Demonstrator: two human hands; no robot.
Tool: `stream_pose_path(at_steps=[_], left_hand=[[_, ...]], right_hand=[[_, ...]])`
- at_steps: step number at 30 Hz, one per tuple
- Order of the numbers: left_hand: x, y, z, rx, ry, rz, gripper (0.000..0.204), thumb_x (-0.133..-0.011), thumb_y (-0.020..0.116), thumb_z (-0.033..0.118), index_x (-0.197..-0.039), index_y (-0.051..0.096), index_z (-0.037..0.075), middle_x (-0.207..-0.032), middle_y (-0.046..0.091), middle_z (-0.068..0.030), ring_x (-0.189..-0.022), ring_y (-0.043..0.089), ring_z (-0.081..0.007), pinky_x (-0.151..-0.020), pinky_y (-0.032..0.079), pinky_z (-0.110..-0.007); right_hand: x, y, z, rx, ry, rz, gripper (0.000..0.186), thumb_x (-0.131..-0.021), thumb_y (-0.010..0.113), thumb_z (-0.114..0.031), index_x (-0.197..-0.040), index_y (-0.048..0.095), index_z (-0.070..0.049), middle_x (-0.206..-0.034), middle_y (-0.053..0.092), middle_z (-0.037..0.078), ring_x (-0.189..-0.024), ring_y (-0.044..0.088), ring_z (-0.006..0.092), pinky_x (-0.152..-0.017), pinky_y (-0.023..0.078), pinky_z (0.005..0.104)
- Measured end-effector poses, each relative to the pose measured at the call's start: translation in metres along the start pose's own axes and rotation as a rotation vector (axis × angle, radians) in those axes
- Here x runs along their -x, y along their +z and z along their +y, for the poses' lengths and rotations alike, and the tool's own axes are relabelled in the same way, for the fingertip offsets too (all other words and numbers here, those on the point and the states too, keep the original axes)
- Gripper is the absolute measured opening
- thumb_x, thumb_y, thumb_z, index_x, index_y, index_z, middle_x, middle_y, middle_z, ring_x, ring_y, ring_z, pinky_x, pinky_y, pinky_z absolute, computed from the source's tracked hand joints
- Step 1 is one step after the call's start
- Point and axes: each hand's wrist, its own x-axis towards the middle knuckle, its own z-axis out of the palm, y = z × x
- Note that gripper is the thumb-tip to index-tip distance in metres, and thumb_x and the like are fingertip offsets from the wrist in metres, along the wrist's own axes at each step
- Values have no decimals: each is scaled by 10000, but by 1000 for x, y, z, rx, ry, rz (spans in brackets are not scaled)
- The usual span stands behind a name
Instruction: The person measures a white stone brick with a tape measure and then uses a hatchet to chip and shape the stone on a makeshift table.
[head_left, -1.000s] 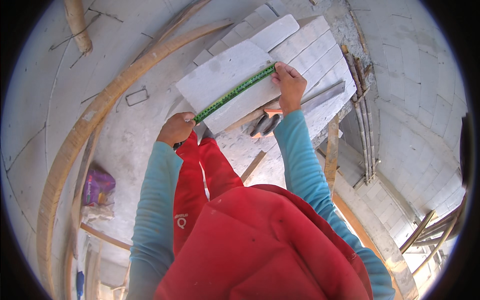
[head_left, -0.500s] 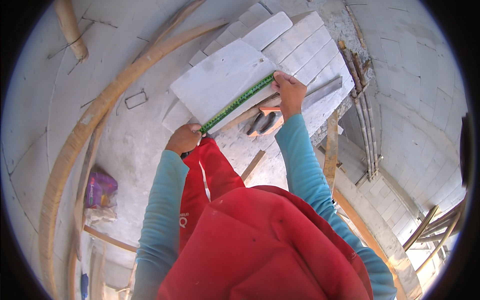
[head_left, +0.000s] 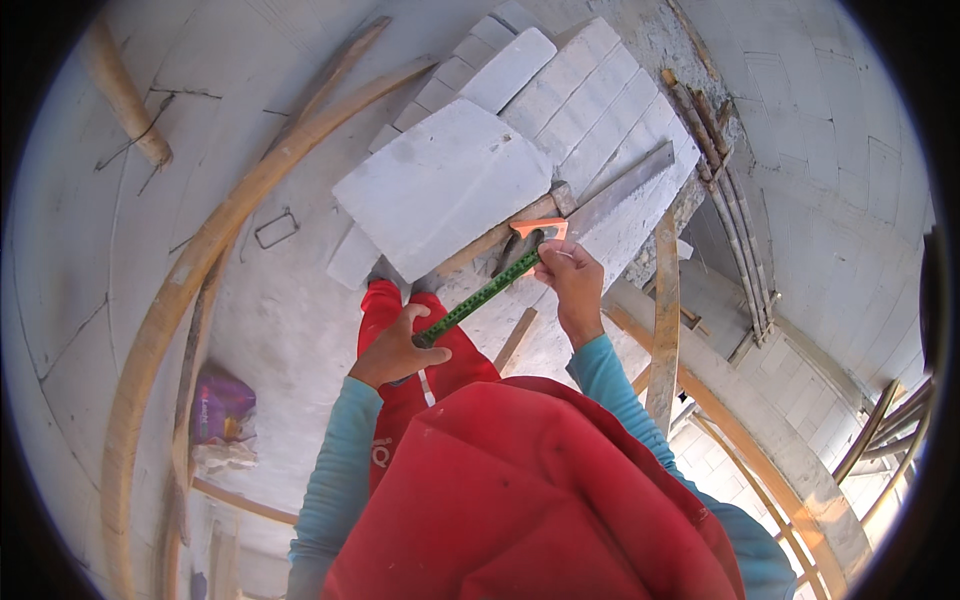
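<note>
A green tape measure stretches slantwise between my two hands, in front of my red-clothed legs. My left hand is closed round its lower end, thumb stuck out; any case there is hidden by the palm. At the upper end, my right hand pinches the tape between thumb and fingers. Beyond the tape lies a large pale block, its near edge resting by a wooden strip. A handsaw with an orange and black handle lies just past my right hand, its blade pointing away to the right.
Pale blocks are stacked behind the large one. Long curved wooden poles lean on the left, near a purple bag. Thin poles and a plank stand at the right, beside block walls.
Both hands have drawn the tape off the large block's near edge, back toward my body. The stretch of tape between them is shorter, and the left hand's thumb now sticks out.
</note>
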Motion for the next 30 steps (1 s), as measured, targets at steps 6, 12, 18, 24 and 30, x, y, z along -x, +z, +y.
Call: stream_pose_path(at_steps=[6,12,18,24,30], left_hand=[[-6,8,64,-51,216,135,830,-797,790,227,-1479,371,10,-1179,612,-205,-1058,634,-333,-916,502,-421],[-55,1,187,-334,469,479,742,-839,759,170,-1471,398,25,-1188,622,-258,-1138,588,-457,-988,476,-502],[-208,-1,291,-755,650,706,667,-903,753,291,-1493,455,200,-1300,602,-149,-1284,529,-364,-930,505,-609],[-311,47,319,-1087,913,619,654,-887,790,378,-1469,517,263,-1299,624,-115,-1293,540,-312,-933,517,-560],[-312,28,318,-1073,1132,282,1025,-741,885,367,-1594,346,186,-1460,514,-257,-1400,445,-413,-1140,392,-504]], right_hand=[[47,-22,28,184,108,-251,228,-997,676,-197,-1059,707,20,-840,722,78,-703,684,123,-611,557,266],[23,-45,98,82,167,5,242,-961,712,-226,-1017,705,9,-795,719,74,-664,671,114,-597,554,272],[-26,5,101,556,-539,291,389,-806,835,-228,-1107,687,-30,-1028,644,114,-856,666,270,-718,560,374],[-32,15,102,641,-309,402,464,-699,862,-302,-1058,714,-47,-996,588,100,-1020,616,312,-838,551,453],[14,-45,143,688,-190,519,368,-728,849,-222,-1007,717,-20,-982,634,123,-922,641,324,-800,533,435]])
